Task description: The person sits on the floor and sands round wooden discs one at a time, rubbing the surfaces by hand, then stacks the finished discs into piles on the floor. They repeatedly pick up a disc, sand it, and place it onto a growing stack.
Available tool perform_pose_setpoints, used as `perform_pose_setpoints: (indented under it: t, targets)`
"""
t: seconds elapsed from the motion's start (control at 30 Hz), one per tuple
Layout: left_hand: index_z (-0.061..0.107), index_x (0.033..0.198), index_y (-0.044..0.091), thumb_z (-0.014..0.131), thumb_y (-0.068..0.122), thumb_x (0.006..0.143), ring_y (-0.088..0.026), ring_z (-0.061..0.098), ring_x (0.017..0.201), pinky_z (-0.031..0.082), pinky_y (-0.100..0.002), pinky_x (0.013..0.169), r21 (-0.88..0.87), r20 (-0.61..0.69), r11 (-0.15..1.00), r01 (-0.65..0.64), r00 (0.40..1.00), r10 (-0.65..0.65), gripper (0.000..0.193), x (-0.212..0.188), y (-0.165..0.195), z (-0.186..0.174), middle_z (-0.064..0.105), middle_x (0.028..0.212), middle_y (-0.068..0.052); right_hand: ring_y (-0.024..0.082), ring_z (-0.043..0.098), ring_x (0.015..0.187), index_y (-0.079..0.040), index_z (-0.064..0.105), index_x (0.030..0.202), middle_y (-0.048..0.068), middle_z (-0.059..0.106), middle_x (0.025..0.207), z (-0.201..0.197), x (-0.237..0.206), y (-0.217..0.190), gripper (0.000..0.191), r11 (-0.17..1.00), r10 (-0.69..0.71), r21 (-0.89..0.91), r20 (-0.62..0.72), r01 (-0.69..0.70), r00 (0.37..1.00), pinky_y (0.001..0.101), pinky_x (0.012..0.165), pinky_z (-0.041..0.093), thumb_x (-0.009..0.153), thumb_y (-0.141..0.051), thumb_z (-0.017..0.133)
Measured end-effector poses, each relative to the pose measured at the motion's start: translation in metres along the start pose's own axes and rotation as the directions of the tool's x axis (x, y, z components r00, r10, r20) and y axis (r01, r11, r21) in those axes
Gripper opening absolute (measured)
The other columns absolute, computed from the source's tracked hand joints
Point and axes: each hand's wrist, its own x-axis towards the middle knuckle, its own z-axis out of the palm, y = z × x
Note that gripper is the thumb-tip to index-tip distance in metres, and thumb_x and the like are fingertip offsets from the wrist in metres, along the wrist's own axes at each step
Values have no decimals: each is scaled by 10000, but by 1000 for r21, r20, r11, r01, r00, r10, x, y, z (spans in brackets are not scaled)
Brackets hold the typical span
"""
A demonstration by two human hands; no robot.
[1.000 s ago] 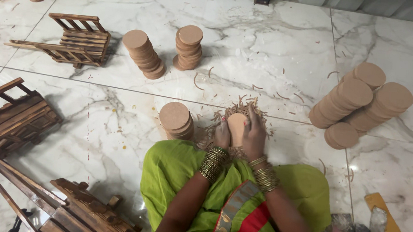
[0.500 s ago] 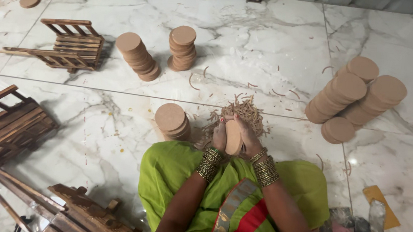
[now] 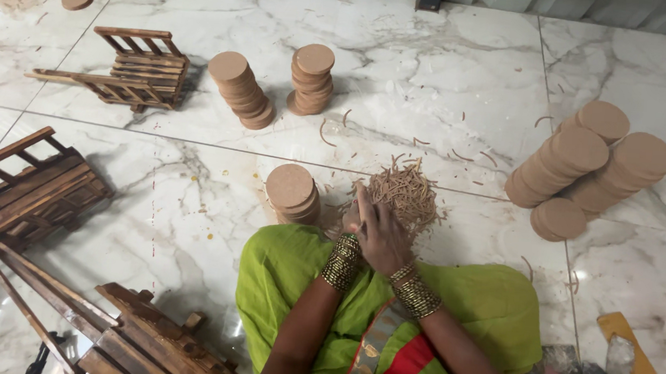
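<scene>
My right hand [image 3: 382, 232] lies palm down over my left hand [image 3: 350, 214], just in front of my green-clad lap [image 3: 295, 271]. Both wrists carry gold bangles. The hands press together at the near edge of a heap of thin brown sticks [image 3: 405, 191] on the marble floor. Whatever is between the palms is hidden by the right hand. A short stack of round brown discs [image 3: 291, 192] stands right beside my left hand.
Two taller disc stacks [image 3: 239, 89] [image 3: 311, 77] stand farther back, and a leaning pile of discs [image 3: 588, 167] lies at the right. Wooden slatted racks [image 3: 132, 76] [image 3: 24, 186] lie at the left. More frames [image 3: 139, 338] lie near left, scraps [image 3: 612, 359] at right.
A round disc held upright between both hands a second ago is now out of sight under my right hand. The hands have dropped lower over the stick heap.
</scene>
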Motion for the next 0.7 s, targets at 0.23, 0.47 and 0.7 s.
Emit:
perform_pose_setpoints:
  t: [0.23,0.47,0.7]
  targets:
    - [593,1296,69,633,237,963,-313,632,1083,536,-464,928,98,-87,995,-20,996,29,375,1,5,-11,663,1171,-169,321,666,1005,-79,430,1523,196,629,1252,18,-7,41,703,968,152,221,-146,-118,977,437,762,574,911,-255,727]
    - [572,1359,94,681,207,929,-302,630,1140,541,-458,969,325,-134,945,14,990,31,458,1,-19,-10,662,1235,-149,105,557,559,-32,649,1233,30,654,801,17,-5,113,349,142,721,854,257,-500,643,282,488,471,893,-84,705]
    - [551,1423,119,729,177,895,-292,628,1197,546,-452,1009,651,20,759,-23,1000,13,560,-8,-7,-18,661,1299,-128,146,528,523,-50,589,1124,44,579,760,-61,-42,218,204,-123,925,925,238,-359,296,328,433,517,938,-131,611]
